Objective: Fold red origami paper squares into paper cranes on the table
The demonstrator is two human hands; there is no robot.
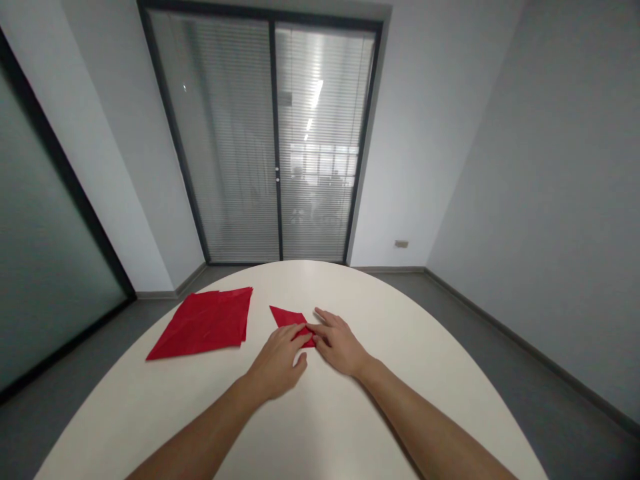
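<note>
A small folded piece of red paper (pixel 289 318) lies on the table in the middle of the head view, its pointed corner toward the far left. My left hand (pixel 280 360) rests over its near left part, fingers stretched out across it and thumb apart. From the right, my right hand (pixel 341 345) touches the paper's right edge with its fingertips, the fingers spread. Both hands' fingertips meet near the paper's right side and hide part of it. Left of my hands, a stack of larger red paper sheets (pixel 205 325) lies flat, untouched.
The round white table (pixel 410 373) curves away on both sides. Beyond its far edge stand glazed panels with blinds (pixel 240 147) in a dark frame. Plain walls rise at the sides, and a socket (pixel 401 244) sits low on the far wall.
</note>
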